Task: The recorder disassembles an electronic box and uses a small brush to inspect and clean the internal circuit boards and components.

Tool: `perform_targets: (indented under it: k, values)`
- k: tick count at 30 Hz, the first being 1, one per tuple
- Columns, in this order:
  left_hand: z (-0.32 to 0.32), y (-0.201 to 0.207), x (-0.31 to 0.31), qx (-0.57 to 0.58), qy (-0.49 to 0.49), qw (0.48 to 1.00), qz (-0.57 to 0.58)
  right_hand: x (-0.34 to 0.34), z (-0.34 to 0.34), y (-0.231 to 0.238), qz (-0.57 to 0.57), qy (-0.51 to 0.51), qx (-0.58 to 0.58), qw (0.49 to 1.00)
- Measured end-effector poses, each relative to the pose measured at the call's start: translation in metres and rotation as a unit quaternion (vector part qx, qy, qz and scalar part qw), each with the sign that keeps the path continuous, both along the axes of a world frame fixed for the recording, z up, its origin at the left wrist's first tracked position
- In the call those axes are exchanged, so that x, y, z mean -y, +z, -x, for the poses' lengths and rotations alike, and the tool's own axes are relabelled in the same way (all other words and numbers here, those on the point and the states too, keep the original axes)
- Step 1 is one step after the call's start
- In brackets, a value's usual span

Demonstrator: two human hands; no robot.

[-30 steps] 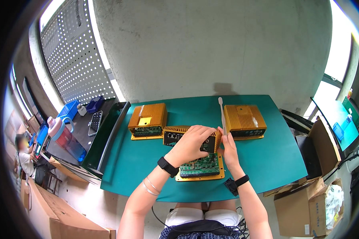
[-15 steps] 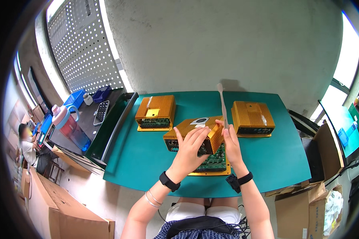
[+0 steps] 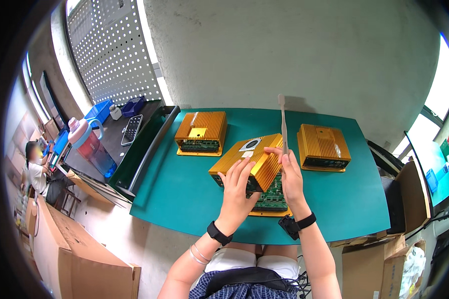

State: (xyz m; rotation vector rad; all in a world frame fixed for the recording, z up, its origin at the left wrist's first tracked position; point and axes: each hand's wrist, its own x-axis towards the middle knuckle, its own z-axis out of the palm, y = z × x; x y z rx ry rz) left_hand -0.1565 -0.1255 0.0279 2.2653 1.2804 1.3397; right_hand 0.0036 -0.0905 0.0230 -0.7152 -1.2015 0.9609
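A gold ribbed metal housing cover (image 3: 237,157) is held tilted at the middle of the table, above a green circuit board (image 3: 273,198) on a gold base plate (image 3: 284,213). My left hand (image 3: 238,192) grips the cover's near left part, fingers on its ribbed top and thumb by the near face. A slim pale toothbrush (image 3: 284,122) stands upright in the closed fingers of my right hand (image 3: 292,179), its head pointing up. That hand is beside the cover's right side, index finger near the ribs. Part of the board is hidden beneath the cover and my hands.
Two similar gold ribbed boxes rest on the green table (image 3: 184,199): one box (image 3: 202,130) back left, another box (image 3: 324,147) right. A dark side surface bears a water bottle (image 3: 92,147), a phone-like device (image 3: 131,130) and blue bins (image 3: 99,110). Cardboard boxes (image 3: 92,254) stand below.
The cover's tilt has changed, showing more of its ribbed top. My left hand has moved with it. The right hand still holds the toothbrush, now more upright. The whole view has shifted slightly.
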Motion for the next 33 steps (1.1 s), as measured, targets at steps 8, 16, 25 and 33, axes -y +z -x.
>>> perform_targets:
  k: [8,16,25,33]
  values:
    - [0.021,0.0,-0.028,0.011,-0.093,0.996,-0.009,0.007,0.005,0.008,-0.006,0.024,-0.073,0.997]
    - [0.034,0.001,-0.045,0.007,-0.13,0.991,0.001,0.008,0.008,0.008,-0.014,0.032,-0.034,0.999]
    - [0.062,-0.009,-0.067,0.019,-0.226,0.973,0.027,0.013,0.016,-0.002,0.01,0.053,-0.021,0.998]
    - [0.064,-0.009,-0.067,0.0,-0.202,0.979,0.034,0.014,0.024,0.002,0.0,0.073,0.003,0.997]
